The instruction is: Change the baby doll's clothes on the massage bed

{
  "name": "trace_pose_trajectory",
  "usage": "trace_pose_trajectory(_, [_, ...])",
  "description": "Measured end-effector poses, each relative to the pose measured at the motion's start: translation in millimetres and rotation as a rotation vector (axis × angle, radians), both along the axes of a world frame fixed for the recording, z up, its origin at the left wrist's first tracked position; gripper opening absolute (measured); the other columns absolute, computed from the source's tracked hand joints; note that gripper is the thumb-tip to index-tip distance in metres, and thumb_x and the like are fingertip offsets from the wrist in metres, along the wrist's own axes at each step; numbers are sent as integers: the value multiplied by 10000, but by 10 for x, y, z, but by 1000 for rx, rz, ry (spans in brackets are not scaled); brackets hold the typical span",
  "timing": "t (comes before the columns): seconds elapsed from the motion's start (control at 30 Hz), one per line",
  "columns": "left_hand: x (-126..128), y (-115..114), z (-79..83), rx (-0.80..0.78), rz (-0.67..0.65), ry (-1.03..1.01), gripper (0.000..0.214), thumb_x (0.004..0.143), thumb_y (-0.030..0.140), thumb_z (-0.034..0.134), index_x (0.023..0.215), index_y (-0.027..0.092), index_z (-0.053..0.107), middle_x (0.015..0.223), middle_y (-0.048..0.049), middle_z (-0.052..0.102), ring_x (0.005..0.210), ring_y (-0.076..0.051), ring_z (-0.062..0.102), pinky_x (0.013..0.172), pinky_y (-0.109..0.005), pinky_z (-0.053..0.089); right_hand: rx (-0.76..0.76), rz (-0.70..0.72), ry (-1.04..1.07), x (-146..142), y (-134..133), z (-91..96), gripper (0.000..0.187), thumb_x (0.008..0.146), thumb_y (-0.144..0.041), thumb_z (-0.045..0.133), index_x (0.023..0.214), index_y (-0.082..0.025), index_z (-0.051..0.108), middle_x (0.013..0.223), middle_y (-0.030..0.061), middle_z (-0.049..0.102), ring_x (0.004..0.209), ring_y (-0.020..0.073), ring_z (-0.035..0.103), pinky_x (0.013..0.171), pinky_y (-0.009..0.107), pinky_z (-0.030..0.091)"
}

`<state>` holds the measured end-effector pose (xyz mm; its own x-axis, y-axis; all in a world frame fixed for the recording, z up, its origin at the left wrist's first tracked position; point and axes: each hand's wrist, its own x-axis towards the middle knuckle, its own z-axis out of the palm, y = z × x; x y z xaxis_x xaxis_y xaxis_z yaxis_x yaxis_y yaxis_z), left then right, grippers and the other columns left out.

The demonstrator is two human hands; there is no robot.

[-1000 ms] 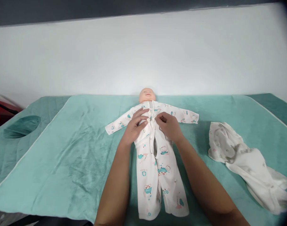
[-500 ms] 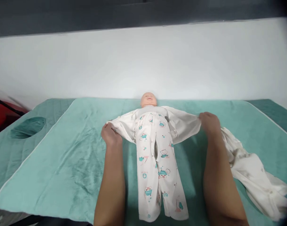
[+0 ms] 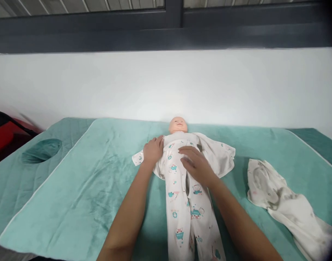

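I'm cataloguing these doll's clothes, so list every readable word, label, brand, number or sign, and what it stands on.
No text can be read anywhere.
White cloth trousers with teal cartoon prints: any lettering in the prints is too small to read.
White long-sleeved cloth top: small prints, too small to read.
Crumpled white cloth garment: faint prints, too blurred to read.

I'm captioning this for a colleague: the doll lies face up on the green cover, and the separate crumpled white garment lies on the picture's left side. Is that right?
Not quite: in the head view, the crumpled white garment lies on the right side. The doll does lie face up on the green cover.
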<state>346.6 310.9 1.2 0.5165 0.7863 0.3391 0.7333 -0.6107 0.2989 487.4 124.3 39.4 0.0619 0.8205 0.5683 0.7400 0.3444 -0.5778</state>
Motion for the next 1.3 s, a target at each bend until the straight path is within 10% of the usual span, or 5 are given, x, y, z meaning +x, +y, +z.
trace_pose_trajectory(0.3, [-181,106,29,-112,65,-5,404,994,355,292,1228,310,618,1124,-30,687,996,-234,632,749,-323,441,-534,-21,-729,-178,1226,337,295,907,-207,467,1147,-122,614,1200,135,603,1115,246,551,922,361,430])
trace_pose_trajectory(0.47, [-189,184,-21,-143,86,10,378,967,350,316,973,266,684,977,-51,708,891,-250,644,639,-315,389,-808,67,-809,-318,1742,330,216,774,-302,643,901,-134,691,869,116,683,749,232,637,636,303,440])
trace_pose_trajectory(0.77, [-185,19,81,-88,70,-70,360,985,328,310,1028,250,658,1051,-30,706,952,-230,642,696,-312,395,-778,138,-819,-78,1675,431,564,772,-556,641,1267,-290,590,1132,65,661,953,260,628,658,300,432])
trace_pose_trajectory(1.3, [-581,281,-9,-433,32,-211,332,876,226,431,1071,297,689,1027,-31,706,952,-248,635,754,-326,430,-652,-40,-718,432,1214,778,390,895,-501,527,1235,-327,602,1104,81,590,1042,261,560,837,346,398])
